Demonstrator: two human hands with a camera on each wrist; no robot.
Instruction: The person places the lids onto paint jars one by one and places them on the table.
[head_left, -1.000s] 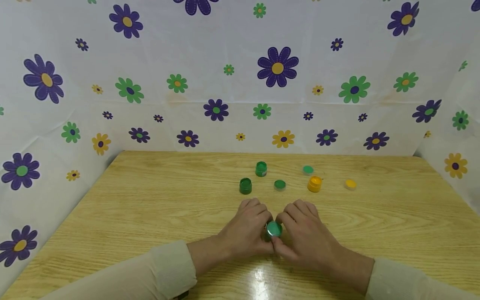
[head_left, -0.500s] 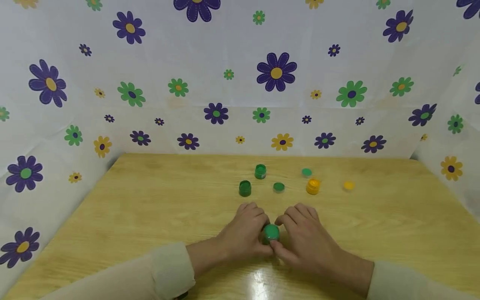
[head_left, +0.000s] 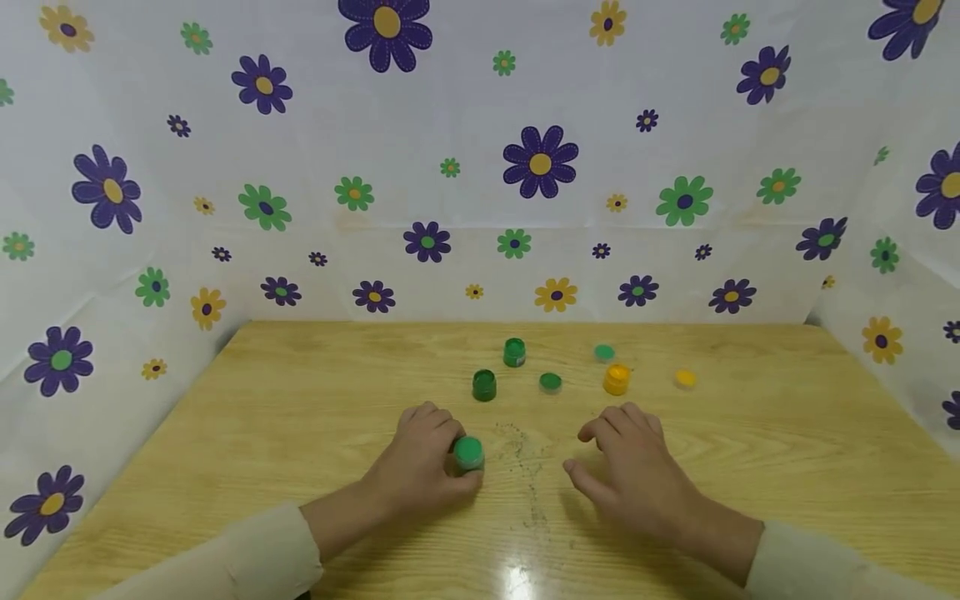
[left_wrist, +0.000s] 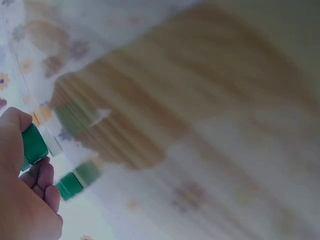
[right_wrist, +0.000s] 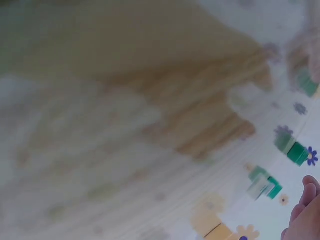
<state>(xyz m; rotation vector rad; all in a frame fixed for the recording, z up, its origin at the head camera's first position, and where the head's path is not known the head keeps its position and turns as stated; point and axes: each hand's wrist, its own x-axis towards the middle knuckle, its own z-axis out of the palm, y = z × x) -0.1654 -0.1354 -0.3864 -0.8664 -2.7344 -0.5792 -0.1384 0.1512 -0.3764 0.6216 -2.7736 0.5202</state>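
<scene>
In the head view my left hand grips a small green paint jar from its left side, thumb in front and fingers behind. The jar stands upright, with a lighter green top facing up. The left wrist view shows the same green jar between thumb and fingers. My right hand is apart from it on the right, over the table, its fingers loosely bent with nothing between them. Dark specks mark the table between the hands.
Behind the hands stand two uncapped green paint jars and an uncapped yellow paint jar. A dark green lid, a lighter green lid and a yellow lid lie about them. A flowered cloth closes off the table's back and sides.
Both hands were together at the green jar. The left hand has moved left with it, while the right hand has let go and drawn away to the right. The head view has tilted up slightly.
</scene>
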